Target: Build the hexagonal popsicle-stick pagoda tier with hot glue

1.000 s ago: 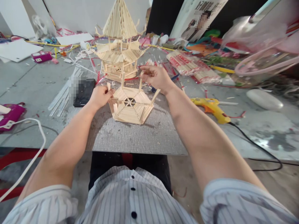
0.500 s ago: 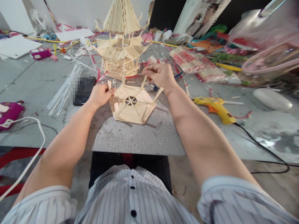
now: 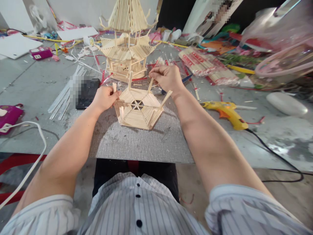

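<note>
A person's left hand [image 3: 104, 98] grips the left corner of a hexagonal stick frame [image 3: 137, 120] on the table [image 3: 139, 147], before a stick pagoda [image 3: 118, 54]. The right hand [image 3: 168, 78] pinches the top of the frame's right rear post [image 3: 150, 86]. Rightward lies a yellow glue gun [image 3: 226, 112].

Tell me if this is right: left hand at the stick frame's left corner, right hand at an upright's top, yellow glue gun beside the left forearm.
Wrong on one point: the head view shows the glue gun beside the right forearm. The left hand is at the left corner of the stick frame and the right hand at the top of an upright, as stated.
</note>
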Demonstrator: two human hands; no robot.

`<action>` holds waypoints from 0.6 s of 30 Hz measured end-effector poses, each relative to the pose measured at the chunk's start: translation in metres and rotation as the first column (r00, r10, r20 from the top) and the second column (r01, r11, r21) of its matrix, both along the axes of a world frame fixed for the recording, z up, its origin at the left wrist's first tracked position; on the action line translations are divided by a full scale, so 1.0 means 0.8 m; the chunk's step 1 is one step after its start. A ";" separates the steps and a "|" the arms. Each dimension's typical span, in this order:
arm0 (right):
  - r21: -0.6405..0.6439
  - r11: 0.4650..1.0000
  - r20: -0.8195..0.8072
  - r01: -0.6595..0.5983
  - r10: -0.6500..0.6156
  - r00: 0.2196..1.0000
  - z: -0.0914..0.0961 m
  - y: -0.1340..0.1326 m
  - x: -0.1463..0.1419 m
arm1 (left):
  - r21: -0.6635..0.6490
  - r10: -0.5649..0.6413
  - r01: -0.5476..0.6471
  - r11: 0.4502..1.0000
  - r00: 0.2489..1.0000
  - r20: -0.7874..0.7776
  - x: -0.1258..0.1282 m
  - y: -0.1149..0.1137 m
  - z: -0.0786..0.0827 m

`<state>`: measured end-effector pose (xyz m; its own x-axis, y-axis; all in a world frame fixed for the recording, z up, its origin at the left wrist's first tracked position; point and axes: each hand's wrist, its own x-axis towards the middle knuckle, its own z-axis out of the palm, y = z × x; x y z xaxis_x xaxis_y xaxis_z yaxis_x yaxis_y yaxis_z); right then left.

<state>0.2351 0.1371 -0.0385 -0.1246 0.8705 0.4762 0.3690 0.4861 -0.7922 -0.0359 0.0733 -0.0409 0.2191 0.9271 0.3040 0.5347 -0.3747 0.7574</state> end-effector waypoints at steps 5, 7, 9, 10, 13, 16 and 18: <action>0.024 1.000 -0.001 0.004 -0.004 1.000 0.000 -0.002 0.001 | -0.015 0.033 -0.033 0.999 0.999 -0.021 0.001 0.001 0.000; 0.025 1.000 0.002 0.001 -0.001 1.000 -0.001 -0.001 0.001 | -0.004 0.014 -0.014 1.000 1.000 -0.004 0.001 0.001 -0.001; 0.024 1.000 0.004 -0.002 0.002 1.000 -0.002 0.000 0.001 | 0.025 -0.026 0.026 0.999 0.999 0.029 0.000 0.002 -0.001; 0.024 1.000 0.005 -0.001 0.001 1.000 -0.003 0.001 0.001 | 0.039 -0.045 0.043 0.998 0.998 0.043 -0.001 0.002 -0.001; 0.015 1.000 0.001 0.018 -0.018 1.000 -0.003 0.001 0.001 | 0.041 -0.055 0.053 0.998 0.997 0.047 -0.001 0.001 0.000; -0.003 1.000 -0.006 0.026 -0.026 1.000 -0.004 0.000 0.001 | -0.001 -0.024 0.025 1.000 1.000 0.019 -0.001 0.001 0.000; 0.000 1.000 -0.009 0.019 -0.019 1.000 -0.004 0.000 0.001 | -0.017 -0.015 0.015 1.000 1.000 0.011 -0.002 0.001 -0.001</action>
<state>0.2357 0.1367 -0.0415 -0.1036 0.8726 0.4774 0.3710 0.4793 -0.7954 -0.0371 0.0742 -0.0419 0.2297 0.9290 0.2902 0.5209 -0.3692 0.7696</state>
